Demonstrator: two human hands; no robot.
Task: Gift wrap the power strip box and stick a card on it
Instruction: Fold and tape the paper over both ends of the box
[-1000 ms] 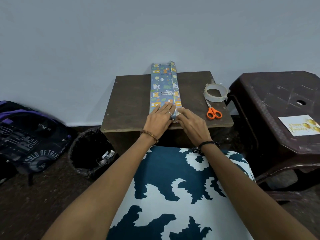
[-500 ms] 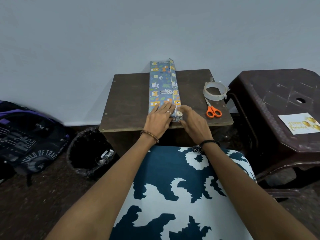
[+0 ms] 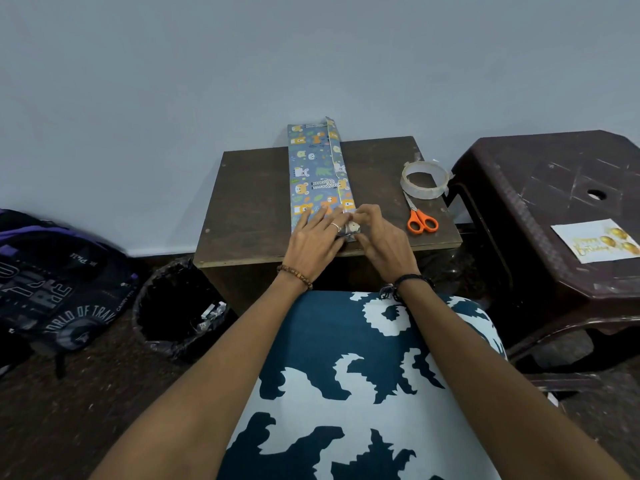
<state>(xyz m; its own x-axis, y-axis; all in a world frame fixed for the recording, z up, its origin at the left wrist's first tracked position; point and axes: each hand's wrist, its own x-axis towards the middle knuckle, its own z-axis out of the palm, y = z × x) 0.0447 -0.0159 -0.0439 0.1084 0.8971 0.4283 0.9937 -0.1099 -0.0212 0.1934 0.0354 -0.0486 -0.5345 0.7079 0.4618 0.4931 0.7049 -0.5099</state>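
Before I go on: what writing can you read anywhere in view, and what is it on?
"ORLD OF TRAV": backpack, first and last letters cut off.
"Happy Birthday", gold script: card on the plastic stool; faint, partly guessed.
Other backpack lettering: large letters mirrored or cut off, small print too small to read.

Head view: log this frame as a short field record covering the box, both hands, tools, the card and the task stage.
box: wrapped box in animal-print paper, lying lengthwise on the small brown table
left hand: left hand flat on the near end of the box, fingers straight
right hand: right hand with fingers curled on the paper flap at the near end
tools: tape roll and orange scissors on the table, right of the box
card: birthday card on the plastic stool, not yet stuck on
stage: folding the near end
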